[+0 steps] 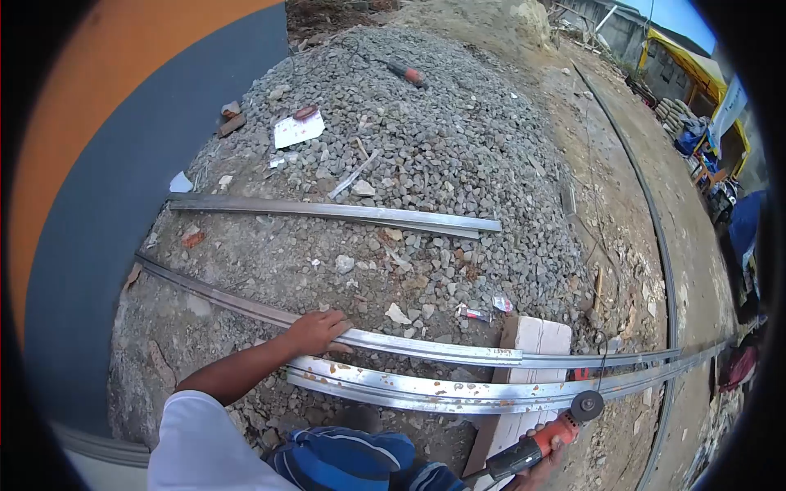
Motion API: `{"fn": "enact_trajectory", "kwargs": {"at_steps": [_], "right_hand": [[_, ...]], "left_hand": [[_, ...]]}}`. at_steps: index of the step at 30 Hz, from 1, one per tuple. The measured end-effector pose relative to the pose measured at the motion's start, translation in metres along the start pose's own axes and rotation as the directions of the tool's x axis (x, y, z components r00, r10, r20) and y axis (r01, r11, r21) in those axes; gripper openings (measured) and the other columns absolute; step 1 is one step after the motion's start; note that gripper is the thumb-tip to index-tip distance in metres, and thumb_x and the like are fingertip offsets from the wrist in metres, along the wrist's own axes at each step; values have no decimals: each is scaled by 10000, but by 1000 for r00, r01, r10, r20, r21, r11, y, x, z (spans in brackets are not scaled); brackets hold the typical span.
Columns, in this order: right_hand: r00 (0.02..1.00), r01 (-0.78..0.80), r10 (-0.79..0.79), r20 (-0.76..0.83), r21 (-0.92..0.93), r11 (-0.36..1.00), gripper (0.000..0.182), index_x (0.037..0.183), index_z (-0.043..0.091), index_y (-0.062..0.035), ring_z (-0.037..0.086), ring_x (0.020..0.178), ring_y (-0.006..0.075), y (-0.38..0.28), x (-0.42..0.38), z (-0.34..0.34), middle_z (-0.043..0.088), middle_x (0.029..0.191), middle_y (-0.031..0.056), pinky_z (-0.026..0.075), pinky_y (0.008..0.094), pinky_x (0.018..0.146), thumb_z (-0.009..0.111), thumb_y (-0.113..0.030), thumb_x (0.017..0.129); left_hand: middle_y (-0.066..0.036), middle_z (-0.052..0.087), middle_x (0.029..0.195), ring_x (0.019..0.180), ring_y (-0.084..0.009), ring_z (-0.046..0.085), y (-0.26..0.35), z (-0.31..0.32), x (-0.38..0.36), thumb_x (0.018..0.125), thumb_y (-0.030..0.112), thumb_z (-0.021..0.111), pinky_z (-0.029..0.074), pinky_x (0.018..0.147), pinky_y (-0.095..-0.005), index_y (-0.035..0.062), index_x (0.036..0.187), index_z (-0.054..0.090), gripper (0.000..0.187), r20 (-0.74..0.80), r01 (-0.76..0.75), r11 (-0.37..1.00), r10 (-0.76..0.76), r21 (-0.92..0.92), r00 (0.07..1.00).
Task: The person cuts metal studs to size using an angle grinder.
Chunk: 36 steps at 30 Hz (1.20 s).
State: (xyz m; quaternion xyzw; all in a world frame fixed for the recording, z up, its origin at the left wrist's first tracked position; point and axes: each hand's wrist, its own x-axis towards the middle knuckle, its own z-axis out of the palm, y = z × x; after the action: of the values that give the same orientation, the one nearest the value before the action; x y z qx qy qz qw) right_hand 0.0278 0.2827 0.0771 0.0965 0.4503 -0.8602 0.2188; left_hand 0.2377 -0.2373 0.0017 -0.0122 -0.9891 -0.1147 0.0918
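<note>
My left hand (318, 331) is closed over a long silvery metal channel (426, 347) that runs from the wall side across to the right. Nearer to me, other metal channels (393, 389) with brownish spots lie alongside it. A pale block (540, 334) sits beneath the channels, right of centre. In my right hand (536, 470) is a red and black angle grinder (547, 436), its dark disc close to the near channels' edge. Part of the right hand is hidden behind the grinder's body.
Two more channels (344, 211) lie ahead on the gravel (458, 123). Farther up rests another red power tool (408, 75). A grey and orange wall (106, 204) stands at left. A long dark pipe (647, 196) runs along the right, near a cable (604, 360).
</note>
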Motion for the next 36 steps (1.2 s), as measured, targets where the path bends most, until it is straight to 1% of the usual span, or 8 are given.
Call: {"fn": "enact_trajectory", "kwargs": {"at_steps": [1,4,5,7,16,20,25,36], "right_hand": [[996,-78,81,45,-53,996,451,1213,514,-14,715,802,282,-1,10,9,675,967,143,636,410,712,697,-248,874],[911,-319,361,197,-217,923,451,1214,514,-14,715,804,282,27,57,53,674,969,143,636,409,714,697,-248,874],[871,-370,432,235,-264,891,452,1214,514,-14,715,804,282,41,71,69,674,969,143,636,409,714,697,-248,874],[815,-426,512,271,-320,846,452,1215,513,-14,715,805,282,61,83,89,674,970,143,636,409,715,697,-248,875],[795,-443,539,278,-341,829,454,1217,513,-13,714,810,281,77,85,105,673,975,143,636,408,719,697,-249,875],[795,-446,540,275,-338,829,455,1218,512,-13,714,813,281,82,85,106,673,977,144,635,408,721,697,-249,876],[795,-445,541,273,-343,827,456,1220,512,-13,713,815,281,86,88,109,672,979,144,635,408,724,697,-249,876],[792,-450,546,274,-343,825,459,1223,511,-12,712,822,281,98,90,117,671,985,145,635,407,729,697,-250,878]], "left_hand": [[-138,647,1198,1098,-326,670,-5,2,-4,865,571,703,562,871,-440,33,1182,655,626,-15,-17,1000,16,-22,1000],[-133,610,1234,1051,-353,670,-13,-7,-7,913,535,663,564,838,-451,41,1250,566,606,150,49,991,-30,-125,988],[-134,606,1211,1024,-362,673,-19,-1,-12,917,545,652,565,803,-466,52,1239,563,595,90,40,988,-26,-153,996],[-122,604,1210,979,-359,685,-26,-2,-16,907,569,653,567,786,-475,57,1231,557,614,182,79,991,-58,-110,982],[-99,621,1141,887,-331,698,-44,-9,-32,884,587,672,567,710,-456,55,1206,580,629,68,17,991,-8,-134,998],[-98,615,1095,884,-322,695,-56,-22,-46,885,592,669,568,700,-445,57,1203,581,628,92,31,993,-21,-115,996],[-97,606,1051,903,-306,698,-76,-21,-63,889,595,663,576,722,-438,65,1196,585,617,17,-11,996,12,-91,1000],[-88,629,1081,914,-294,702,-95,-30,-84,880,603,673,585,745,-432,94,1259,592,640,66,30,998,-26,-60,997]]}}
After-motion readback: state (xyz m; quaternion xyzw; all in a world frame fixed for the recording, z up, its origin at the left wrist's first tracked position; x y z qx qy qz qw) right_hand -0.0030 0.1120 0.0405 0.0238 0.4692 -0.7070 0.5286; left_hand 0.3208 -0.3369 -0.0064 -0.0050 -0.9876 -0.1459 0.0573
